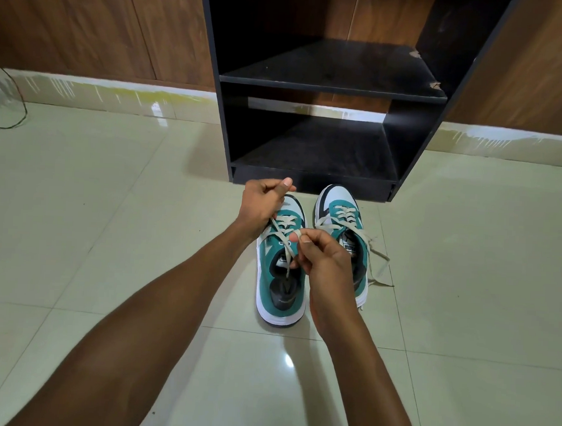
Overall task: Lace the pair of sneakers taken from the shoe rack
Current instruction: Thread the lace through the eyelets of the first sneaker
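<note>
A: Item one, footwear?

B: Two teal-and-white sneakers, side by side on the pale tiled floor (463,285), toes pointing far, just in front of the shoe rack (330,92). Left sneaker (281,296): partly laced, upper eyelets unthreaded. Right sneaker (341,212): cream lace crossed up the front, loose ends trailing off its right side onto the tiles.

A: Item two, the lace being worked?

B: Cream lace (280,230) on the left sneaker. One strand runs up and to the far left, the other comes near and drops into the shoe opening.

A: Item three, hands?

B: Left hand (262,204): closed in a fist, pinching the far strand, held above the toe of the left sneaker. Right hand (319,256): thumb and fingertips pinched together on the near strand, over the tongue (it overlaps part of the right sneaker from this angle). Both forearms reach in from the near edge.

A: Item four, furniture?

B: Shoe rack, black, open-fronted, two shelves visible, both bare; chipped edge on the right of the upper shelf. It stands against a brown wood-panelled wall (88,27).

A: Anything else?

B: A thin dark cable (18,104), far left, curving down to the floor.
</note>
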